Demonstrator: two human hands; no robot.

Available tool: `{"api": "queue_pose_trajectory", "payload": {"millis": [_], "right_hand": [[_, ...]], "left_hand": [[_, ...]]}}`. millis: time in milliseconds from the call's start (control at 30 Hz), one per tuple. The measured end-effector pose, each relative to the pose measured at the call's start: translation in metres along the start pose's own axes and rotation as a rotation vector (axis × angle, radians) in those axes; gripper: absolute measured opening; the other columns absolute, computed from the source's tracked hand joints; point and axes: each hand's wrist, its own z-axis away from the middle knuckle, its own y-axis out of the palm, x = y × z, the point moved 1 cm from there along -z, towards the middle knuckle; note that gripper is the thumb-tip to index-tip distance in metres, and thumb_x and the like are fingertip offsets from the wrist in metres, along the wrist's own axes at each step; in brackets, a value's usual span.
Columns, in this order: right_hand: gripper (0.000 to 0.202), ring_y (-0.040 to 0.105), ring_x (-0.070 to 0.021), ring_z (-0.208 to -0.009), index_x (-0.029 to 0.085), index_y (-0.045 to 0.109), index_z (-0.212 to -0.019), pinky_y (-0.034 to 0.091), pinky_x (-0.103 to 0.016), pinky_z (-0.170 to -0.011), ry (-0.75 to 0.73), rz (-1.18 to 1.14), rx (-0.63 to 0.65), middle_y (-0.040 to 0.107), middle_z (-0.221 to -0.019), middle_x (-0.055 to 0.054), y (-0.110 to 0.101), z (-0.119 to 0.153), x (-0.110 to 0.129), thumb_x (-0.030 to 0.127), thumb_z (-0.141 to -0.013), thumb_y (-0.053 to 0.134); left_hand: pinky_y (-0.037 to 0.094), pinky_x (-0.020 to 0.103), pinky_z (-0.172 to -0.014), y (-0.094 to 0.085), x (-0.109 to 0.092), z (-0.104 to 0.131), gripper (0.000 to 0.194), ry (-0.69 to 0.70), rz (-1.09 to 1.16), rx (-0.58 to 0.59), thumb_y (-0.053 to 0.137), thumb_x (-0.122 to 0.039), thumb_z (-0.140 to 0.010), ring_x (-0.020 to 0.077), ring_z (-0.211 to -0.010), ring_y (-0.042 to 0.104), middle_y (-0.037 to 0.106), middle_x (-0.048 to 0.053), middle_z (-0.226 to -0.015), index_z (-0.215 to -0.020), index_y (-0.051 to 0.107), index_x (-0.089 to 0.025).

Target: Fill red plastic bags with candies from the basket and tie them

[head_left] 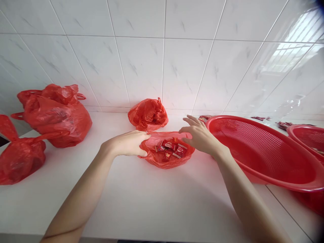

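An opened red plastic bag (165,164) sits on the white counter in front of me, its mouth facing up. Inside lie several small red-wrapped snack packets (179,150). My left hand (129,143) holds the bag's left rim, thumb toward me and the fingertips partly hidden at the edge. At the right side of the mouth is my right hand (201,135), fingers spread, with nothing seen in it. Its thumb is close to the rim; whether it touches the plastic I cannot tell.
Behind the bag rests a crumpled red plastic bag (148,114). Tied, filled red bags (58,114) stand at left. A large red mesh basket (253,155) is close to my right forearm, with a second red basket (307,135) beyond. A clear bottle (288,106) stands near the tiled wall (141,67).
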Motion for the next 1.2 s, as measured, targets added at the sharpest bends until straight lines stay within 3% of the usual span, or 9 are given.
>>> {"api": "queue_pose_trajectory", "payload": {"millis": [133, 233, 400, 533, 633, 800, 933, 1067, 1200], "right_hand": [[0.027, 0.024, -0.0384, -0.147, 0.019, 0.076, -0.105, 0.023, -0.058, -0.115, 0.164, 0.131, 0.255, 0.056, -0.132, -0.017, 0.004, 0.001, -0.015, 0.022, -0.080, 0.068], [0.026, 0.042, -0.0370, -0.135, 0.018, 0.075, -0.101, 0.027, -0.060, -0.111, 0.220, 0.154, 0.326, 0.064, -0.117, -0.014, 0.005, -0.001, -0.022, 0.020, -0.076, 0.071], [0.032, 0.063, -0.0277, -0.101, 0.018, 0.071, -0.112, 0.051, -0.039, -0.081, 0.328, -0.096, 0.096, 0.070, -0.107, -0.010, -0.008, 0.000, -0.032, 0.024, -0.081, 0.064], [0.027, 0.070, -0.0221, -0.091, 0.020, 0.075, -0.106, 0.056, -0.034, -0.078, 0.263, -0.482, -0.201, 0.075, -0.097, -0.006, -0.030, 0.012, -0.028, 0.022, -0.081, 0.065], [0.016, 0.073, -0.0196, -0.077, 0.021, 0.076, -0.095, 0.060, -0.034, -0.075, 0.179, -0.733, -0.344, 0.075, -0.081, -0.004, -0.050, 0.025, -0.017, 0.026, -0.082, 0.069], [0.025, 0.074, -0.0190, -0.072, 0.023, 0.075, -0.104, 0.063, -0.036, -0.075, 0.114, -0.874, -0.561, 0.074, -0.079, -0.002, -0.069, 0.039, -0.012, 0.028, -0.079, 0.076], [0.027, 0.075, -0.0223, -0.086, 0.025, 0.073, -0.106, 0.062, -0.040, -0.083, 0.072, -0.921, -0.656, 0.075, -0.089, -0.003, -0.067, 0.037, -0.018, 0.027, -0.079, 0.077], [0.030, 0.071, -0.0241, -0.104, 0.027, 0.070, -0.111, 0.057, -0.044, -0.098, -0.187, -1.053, -0.792, 0.073, -0.107, -0.003, -0.064, 0.035, -0.005, 0.025, -0.081, 0.076], [0.036, 0.064, -0.0254, -0.117, 0.024, 0.065, -0.121, 0.051, -0.046, -0.105, -0.434, -1.092, -0.624, 0.068, -0.124, -0.007, -0.056, 0.038, 0.033, 0.025, -0.085, 0.070]], "left_hand": [[0.044, 0.029, -0.065, 0.000, 0.005, 0.001, 0.042, -0.011, 0.023, 0.030, 0.063, -0.040, -0.069, 0.0247, -0.087, 0.063, 0.064, 0.007, -0.107, -0.108, 0.063, -0.024], [0.045, 0.028, -0.066, -0.001, 0.005, 0.001, 0.055, -0.019, 0.029, 0.040, 0.064, -0.036, -0.065, 0.0249, -0.089, 0.063, 0.064, 0.007, -0.112, -0.118, 0.060, -0.024], [0.047, 0.029, -0.073, -0.005, 0.005, 0.004, 0.065, 0.036, 0.042, 0.024, 0.060, -0.031, -0.067, 0.0284, -0.106, 0.062, 0.063, 0.007, -0.126, -0.132, 0.055, -0.029], [0.050, 0.027, -0.079, -0.013, 0.010, 0.011, 0.090, 0.008, 0.023, -0.139, 0.055, -0.024, -0.071, 0.0274, -0.119, 0.059, 0.043, 0.008, -0.154, -0.157, 0.027, -0.027], [0.052, 0.028, -0.077, -0.020, 0.010, 0.023, 0.086, 0.012, 0.032, -0.269, 0.052, -0.026, -0.080, 0.0251, -0.109, 0.066, 0.051, 0.008, -0.148, -0.159, 0.018, -0.028], [0.057, 0.031, -0.082, -0.030, 0.001, 0.040, 0.067, 0.004, 0.145, -0.544, 0.046, -0.028, -0.088, 0.0212, -0.096, 0.071, 0.059, 0.004, -0.139, -0.154, 0.034, -0.035], [0.062, 0.030, -0.067, -0.035, -0.008, 0.045, 0.050, 0.001, 0.464, -0.819, 0.057, -0.029, -0.082, 0.0178, -0.078, 0.072, 0.067, 0.003, -0.122, -0.132, 0.060, -0.028], [0.059, 0.028, -0.055, -0.037, -0.017, 0.046, 0.023, 0.191, 0.743, -1.148, 0.065, -0.024, -0.079, 0.0147, -0.070, 0.068, 0.070, 0.001, -0.109, -0.100, 0.071, -0.023], [0.056, 0.027, -0.052, -0.030, -0.029, 0.047, 0.019, 0.441, 0.840, -1.085, 0.073, -0.022, -0.080, 0.0140, -0.067, 0.067, 0.072, 0.001, -0.094, -0.099, 0.073, -0.023]]}}
